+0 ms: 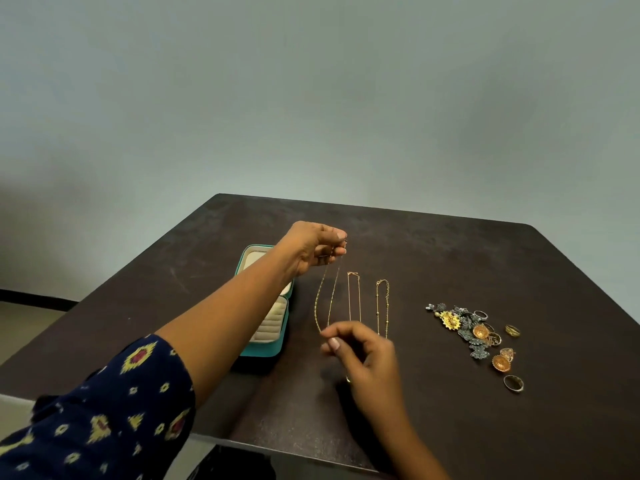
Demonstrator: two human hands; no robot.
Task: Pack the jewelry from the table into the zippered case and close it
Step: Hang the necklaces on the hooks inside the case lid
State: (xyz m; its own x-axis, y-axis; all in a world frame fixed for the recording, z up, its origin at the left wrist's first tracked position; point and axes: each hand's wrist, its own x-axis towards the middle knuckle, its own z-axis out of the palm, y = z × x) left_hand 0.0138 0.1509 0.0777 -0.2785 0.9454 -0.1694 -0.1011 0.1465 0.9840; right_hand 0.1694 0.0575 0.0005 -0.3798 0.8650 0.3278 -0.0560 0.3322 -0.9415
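Step in hand: first necklace being lifted for packing. Left hand raised over the worktop, fingertips pinching the top end of a gold chain, which hangs down in a long narrow loop. Right hand nearer, fingers curled, thumb and forefinger seemingly pinching the loop's bottom end; the contact itself is too fine to confirm. Teal zippered case lies open just left of the chain, cream lining and ring rolls showing, partly hidden by the left forearm. Two more chains lie straight on the worktop just right of the held one. Farther right, a heap of earrings and rings, with a loose ring at its near end. Judgement: task barely begun. Next move calls for carrying the chain left and lowering it into a compartment without tangling. No brand, label or writing readable anywhere.
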